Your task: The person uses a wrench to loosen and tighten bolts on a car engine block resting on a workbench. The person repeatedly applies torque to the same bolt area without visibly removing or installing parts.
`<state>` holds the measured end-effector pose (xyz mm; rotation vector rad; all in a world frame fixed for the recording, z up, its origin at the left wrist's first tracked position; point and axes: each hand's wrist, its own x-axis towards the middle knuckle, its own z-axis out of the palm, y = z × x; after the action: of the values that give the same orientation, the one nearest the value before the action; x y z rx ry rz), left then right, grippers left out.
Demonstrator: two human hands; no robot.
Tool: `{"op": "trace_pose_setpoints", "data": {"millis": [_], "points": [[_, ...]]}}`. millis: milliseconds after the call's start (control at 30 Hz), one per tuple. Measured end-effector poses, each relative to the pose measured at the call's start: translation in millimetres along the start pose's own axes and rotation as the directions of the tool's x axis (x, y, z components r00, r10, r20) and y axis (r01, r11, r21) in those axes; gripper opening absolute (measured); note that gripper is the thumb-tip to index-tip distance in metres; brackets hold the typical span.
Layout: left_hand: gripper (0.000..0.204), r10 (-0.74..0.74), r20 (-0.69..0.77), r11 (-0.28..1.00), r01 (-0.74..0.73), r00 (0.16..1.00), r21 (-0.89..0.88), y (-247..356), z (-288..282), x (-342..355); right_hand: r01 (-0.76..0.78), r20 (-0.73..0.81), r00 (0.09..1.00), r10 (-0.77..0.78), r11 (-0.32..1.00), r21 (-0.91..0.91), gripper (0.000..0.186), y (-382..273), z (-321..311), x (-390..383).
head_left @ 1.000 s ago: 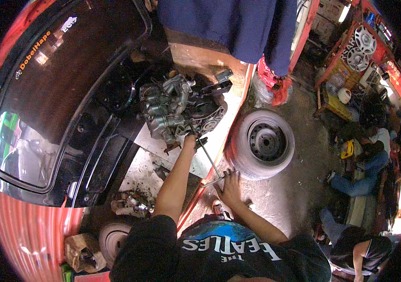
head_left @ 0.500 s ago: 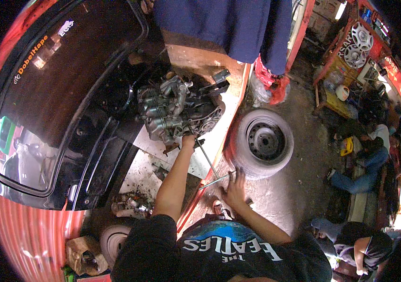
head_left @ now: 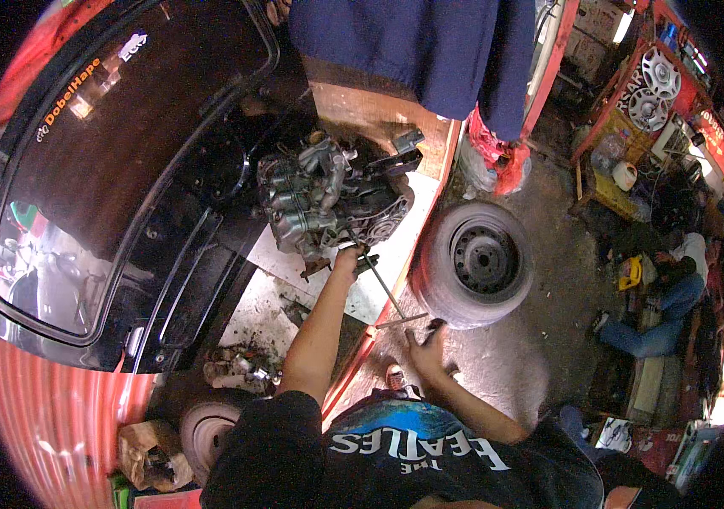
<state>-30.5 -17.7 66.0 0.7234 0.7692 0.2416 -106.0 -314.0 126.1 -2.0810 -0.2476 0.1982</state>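
A greasy metal engine [head_left: 307,199] rests on a light board beside the black vehicle door. My left hand [head_left: 348,258] is closed around the shaft of a T-handle wrench [head_left: 389,294], close to the engine's near side. The shaft slants down from the engine toward me, ending in a crossbar. Just below the crossbar's right end is my right hand [head_left: 426,349], thumb and fingers apart and partly bent; I see no grip on the bar. The wrench's engine end is hard to make out.
A wheel with a tyre [head_left: 479,263] lies right of the engine. Dark blue cloth [head_left: 404,51] hangs beyond it. Greasy parts [head_left: 239,371] and a cardboard box [head_left: 154,456] sit at lower left. A person in jeans [head_left: 663,318] is at the right.
The crossbar has turned, and my right hand has dropped slightly away from it. My left hand stays around the shaft. The person at lower right has mostly gone from view. The view has shifted slightly.
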Motion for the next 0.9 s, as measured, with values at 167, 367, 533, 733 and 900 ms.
{"op": "trace_pose_setpoints", "data": {"millis": [167, 367, 533, 733, 900], "points": [[0.02, 0.037, -0.016, 0.998, -0.037, 0.999, 0.05, -4.8, -0.4, 1.2, 0.372, 0.32, 0.899, -0.298, 0.906, -0.201, 0.05, -0.7, 14.3, 28.5], [0.013, 0.086, -0.065, 0.996, -0.084, 0.994, 0.042, 2.7, 4.2, -1.0, -0.763, 0.652, 0.633, 0.417, 0.478, 0.435, 0.06, 8.3, 24.5, 36.4], [0.011, 0.134, -0.085, 0.988, -0.126, 0.987, 0.088, 3.2, 2.9, -11.4, -0.167, 0.414, 0.908, 0.07, 0.965, 0.202, 0.061, 21.6, 1.6, 2.5], [0.014, 0.175, -0.111, 0.984, -0.174, 0.978, 0.026, -1.8, 12.6, -11.3, 0.149, 0.339, 0.931, -0.133, 0.989, -0.02, 0.036, 13.0, 47.0, 31.1], [0.019, 0.254, -0.116, 0.962, -0.238, 0.96, 0.13, -14.0, -14.4, 18.3, -0.862, 0.886, 0.435, 0.16, -0.212, 0.461, 0.053, 14.4, 51.5, 43.2]]}}
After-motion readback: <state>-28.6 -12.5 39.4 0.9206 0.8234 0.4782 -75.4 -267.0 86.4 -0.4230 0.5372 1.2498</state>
